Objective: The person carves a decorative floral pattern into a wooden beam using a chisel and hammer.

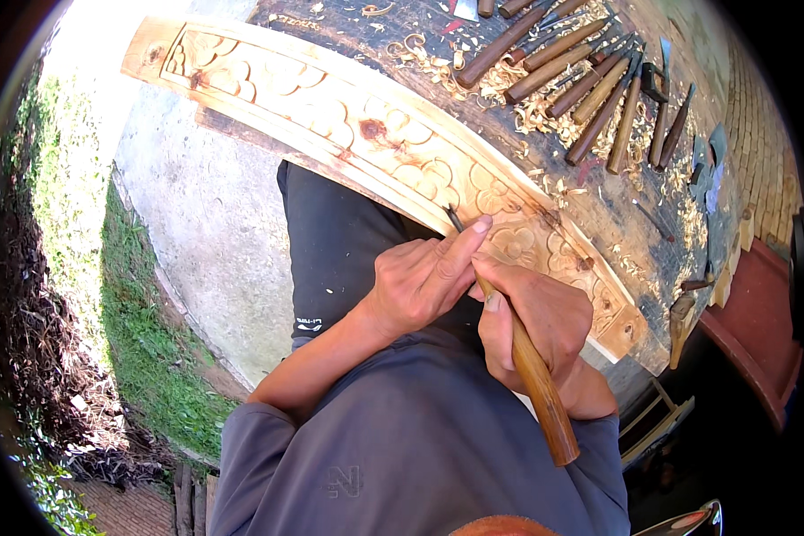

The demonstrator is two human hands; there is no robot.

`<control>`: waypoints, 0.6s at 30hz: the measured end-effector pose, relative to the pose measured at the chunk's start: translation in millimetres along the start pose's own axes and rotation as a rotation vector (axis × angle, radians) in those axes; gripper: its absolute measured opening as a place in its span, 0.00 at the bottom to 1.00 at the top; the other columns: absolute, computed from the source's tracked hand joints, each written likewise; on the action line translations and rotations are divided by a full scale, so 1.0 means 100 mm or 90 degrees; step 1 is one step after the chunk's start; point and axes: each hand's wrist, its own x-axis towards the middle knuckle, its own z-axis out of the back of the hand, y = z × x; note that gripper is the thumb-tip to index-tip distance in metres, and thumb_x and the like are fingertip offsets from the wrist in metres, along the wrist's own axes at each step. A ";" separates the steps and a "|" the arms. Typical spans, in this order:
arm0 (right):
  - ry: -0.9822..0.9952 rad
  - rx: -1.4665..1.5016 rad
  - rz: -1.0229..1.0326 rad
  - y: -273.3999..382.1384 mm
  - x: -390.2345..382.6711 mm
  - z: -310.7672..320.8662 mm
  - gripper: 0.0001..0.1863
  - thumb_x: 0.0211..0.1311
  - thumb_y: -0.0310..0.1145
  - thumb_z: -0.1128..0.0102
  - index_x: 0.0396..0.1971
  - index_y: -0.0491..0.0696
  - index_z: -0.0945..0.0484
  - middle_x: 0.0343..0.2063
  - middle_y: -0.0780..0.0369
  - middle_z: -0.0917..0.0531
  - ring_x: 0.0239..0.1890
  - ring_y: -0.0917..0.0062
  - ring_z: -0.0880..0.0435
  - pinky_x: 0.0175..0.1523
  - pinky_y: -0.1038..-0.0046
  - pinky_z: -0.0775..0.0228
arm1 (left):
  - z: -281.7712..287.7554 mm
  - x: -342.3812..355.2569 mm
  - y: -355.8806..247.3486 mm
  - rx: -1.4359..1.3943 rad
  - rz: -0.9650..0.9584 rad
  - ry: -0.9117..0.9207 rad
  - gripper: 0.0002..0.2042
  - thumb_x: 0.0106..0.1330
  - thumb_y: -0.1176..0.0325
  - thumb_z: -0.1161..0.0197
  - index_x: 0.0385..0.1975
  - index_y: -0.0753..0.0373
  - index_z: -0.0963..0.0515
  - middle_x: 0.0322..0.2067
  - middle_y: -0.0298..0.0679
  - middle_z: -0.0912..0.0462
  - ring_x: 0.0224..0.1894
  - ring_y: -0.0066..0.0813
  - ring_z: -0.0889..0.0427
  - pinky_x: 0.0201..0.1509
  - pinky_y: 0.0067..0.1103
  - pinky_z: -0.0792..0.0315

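A long pale wooden board (348, 85), carved with rounded cloud-like shapes inside a raised border, lies across the bench in front of me. My right hand (540, 317) wraps round the brown wooden handle of a carving chisel (536, 380). The handle slants back toward my body. The dark metal tip points at the board's near edge, around the middle of the carving; whether it touches the wood I cannot tell. My left hand (429, 277) is closed at the front of the chisel, its thumb and fingers around the shaft, partly hiding it.
Several wooden-handled chisels (590, 89) lie in a row among curled shavings on the dark workbench (402, 49). A wooden mallet-like tool (679, 326) rests at the bench's right edge. Beyond it stands a red surface (755, 322). Concrete (210, 223) and grass (152, 339) lie to the left.
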 end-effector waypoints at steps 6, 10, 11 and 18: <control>-0.011 0.003 0.016 -0.02 0.05 -0.03 0.15 0.61 0.17 0.33 0.48 0.37 0.10 0.25 0.57 0.13 0.27 0.63 0.08 0.47 0.59 0.07 | 0.02 0.01 -0.02 0.023 0.022 0.013 0.24 0.67 0.79 0.25 0.64 0.77 0.15 0.47 0.43 0.03 0.20 0.24 0.16 0.24 0.22 0.24; 0.009 0.025 0.021 -0.13 0.05 0.00 0.16 0.59 0.18 0.34 0.48 0.38 0.10 0.27 0.56 0.12 0.28 0.63 0.08 0.53 0.56 0.06 | 0.05 0.01 -0.05 0.041 0.030 0.011 0.24 0.66 0.79 0.24 0.64 0.74 0.13 0.45 0.39 0.02 0.17 0.21 0.21 0.21 0.22 0.29; 0.013 0.029 0.027 -0.16 0.04 0.00 0.16 0.59 0.19 0.34 0.48 0.38 0.10 0.27 0.56 0.12 0.28 0.63 0.08 0.53 0.55 0.06 | 0.05 0.01 -0.07 0.043 0.034 0.012 0.24 0.66 0.79 0.24 0.64 0.74 0.13 0.45 0.39 0.02 0.17 0.21 0.21 0.20 0.22 0.30; 0.028 0.059 0.044 -0.24 0.04 0.02 0.17 0.57 0.19 0.35 0.48 0.38 0.10 0.28 0.56 0.12 0.29 0.62 0.07 0.54 0.54 0.06 | 0.05 0.03 -0.10 0.080 0.041 0.018 0.30 0.69 0.66 0.19 0.70 0.70 0.15 0.37 0.34 0.05 0.18 0.17 0.23 0.22 0.21 0.32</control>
